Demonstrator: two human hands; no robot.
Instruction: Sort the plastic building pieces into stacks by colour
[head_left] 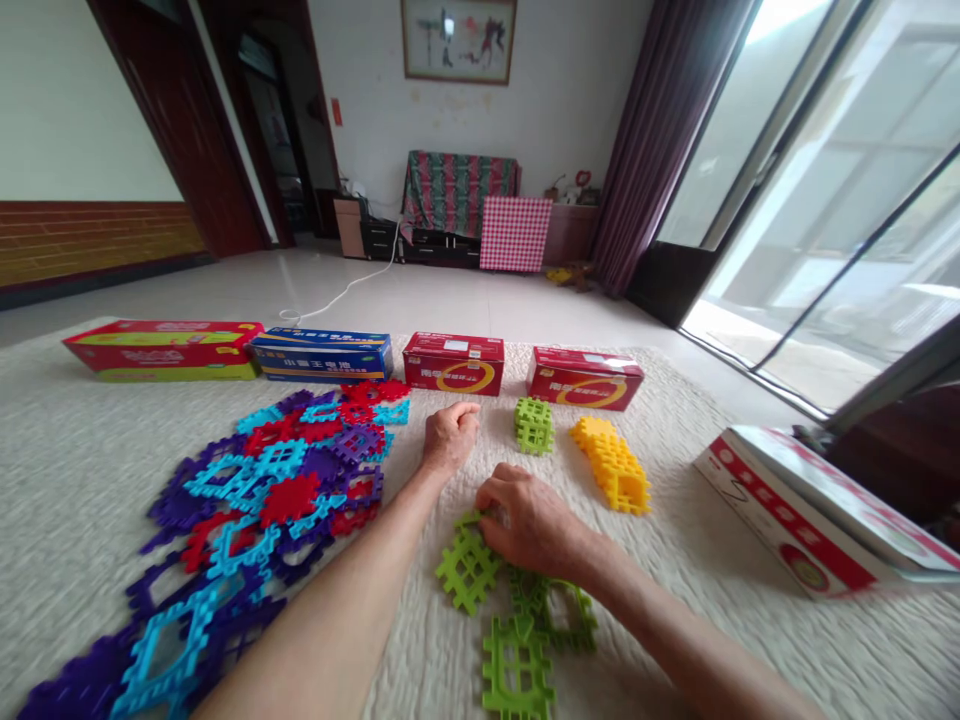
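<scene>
- Mat (697, 560): pale, spread beneath the left hand (451, 436) and the right hand (529, 518).
- Pile (291, 498): purple, light blue and red pieces, left of both hands and running nearer along the left forearm.
- White box (832, 505): red-banded, well to the right of the right hand.
- Long box (172, 350): red and green, beyond the left hand and far to its left.
- Blue box (326, 357): beyond the left hand, to its left.
- Red box (454, 362): just beyond the left hand; second red box (585, 378) beyond the right hand.
- Right hand: fingers bent down onto a green piece; whether they grip it, I cannot tell.
- Left hand: loosely curled above the mat; what it holds, if anything, is hidden.
- Yellow stack (611, 465): right of the right hand.
- Green stack (534, 426): just beyond the right hand.
- Green pieces (517, 632): loose, on the near side of the right hand; the touched lattice piece (466, 568) lies leftmost.
</scene>
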